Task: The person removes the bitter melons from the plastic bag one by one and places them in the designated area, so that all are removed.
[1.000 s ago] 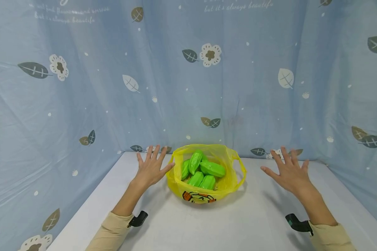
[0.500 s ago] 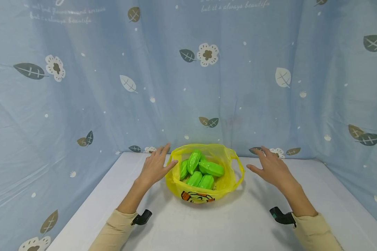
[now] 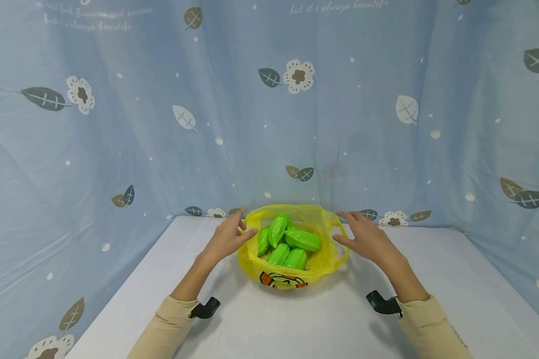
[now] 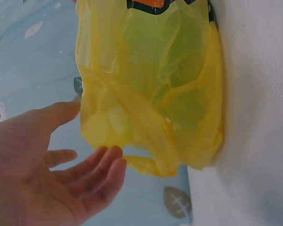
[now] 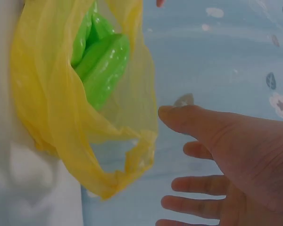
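Note:
A yellow plastic bag stands upright on the table with its mouth wide and a handle loop at each side. Inside lie several glossy green ribbed fruits that look like toy star fruit. At the bag's left side is my left hand, its fingers loosely bent near the left handle; whether they touch the plastic is hard to tell. My right hand is beside the right handle, thumb and fingers spread apart with nothing held. In the right wrist view a gap shows between thumb and bag.
The white table stretches out in front of the bag and to both sides. Behind it hangs a blue curtain with leaf and flower prints, which also closes off the left and right. Black wrist cameras sit on both sleeves.
Both hands have moved inward to the bag, the right one farther, going left. The left fingers have bent from a wide spread. The bag and green fruits stay in place.

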Demonstrator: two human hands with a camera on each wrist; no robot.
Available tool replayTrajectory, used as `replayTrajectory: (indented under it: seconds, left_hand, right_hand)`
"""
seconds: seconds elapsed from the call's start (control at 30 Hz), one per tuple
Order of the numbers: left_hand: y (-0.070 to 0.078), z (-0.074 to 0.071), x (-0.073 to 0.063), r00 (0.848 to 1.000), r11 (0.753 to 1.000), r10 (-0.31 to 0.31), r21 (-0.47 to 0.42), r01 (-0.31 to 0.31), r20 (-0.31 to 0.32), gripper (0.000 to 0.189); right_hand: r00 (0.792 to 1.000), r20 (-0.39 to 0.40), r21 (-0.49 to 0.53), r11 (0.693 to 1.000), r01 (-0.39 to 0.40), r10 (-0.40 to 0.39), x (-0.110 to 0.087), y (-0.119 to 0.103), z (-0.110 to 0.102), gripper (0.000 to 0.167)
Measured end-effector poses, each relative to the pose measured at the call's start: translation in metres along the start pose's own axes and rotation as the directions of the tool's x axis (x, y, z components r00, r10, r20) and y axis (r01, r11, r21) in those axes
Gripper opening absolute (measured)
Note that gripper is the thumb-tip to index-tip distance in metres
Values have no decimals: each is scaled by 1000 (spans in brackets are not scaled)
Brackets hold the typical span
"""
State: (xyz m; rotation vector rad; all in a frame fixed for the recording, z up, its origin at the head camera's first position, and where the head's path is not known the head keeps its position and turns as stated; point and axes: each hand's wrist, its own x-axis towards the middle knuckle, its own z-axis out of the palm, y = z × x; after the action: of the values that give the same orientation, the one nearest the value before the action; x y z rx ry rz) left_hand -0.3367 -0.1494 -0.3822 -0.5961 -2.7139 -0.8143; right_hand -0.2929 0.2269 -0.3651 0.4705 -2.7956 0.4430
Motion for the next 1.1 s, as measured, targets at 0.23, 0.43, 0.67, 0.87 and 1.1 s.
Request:
replayTrajectory:
  seconds: [0.23,0.43,0.67,0.87,1.1]
  left_hand:
    - [-6,3,2,991,965,-10,-259,44,131,73]
    - [-6,3,0,982,931,-12,-356,79,187,74]
    - [-7,5,0,981,907,-7,-411,87,192,70]
    - [-9,6,0,981,900,-5,-426,89,194,67]
    - [-9,6,0,981,898,-15,-429,98,193,66]
  right_hand:
    - [999,13,33,999,29,-29,6,-10,10,68]
    - [998,25,68,996,64,-66,10,-18,15,69]
    - [995,47,91,992,82,-87,17,-25,21,67]
    - [991,79,102,990,97,-105,24,-33,23,65]
    - [983,119,142,982,124,-141,32,-43,27,62]
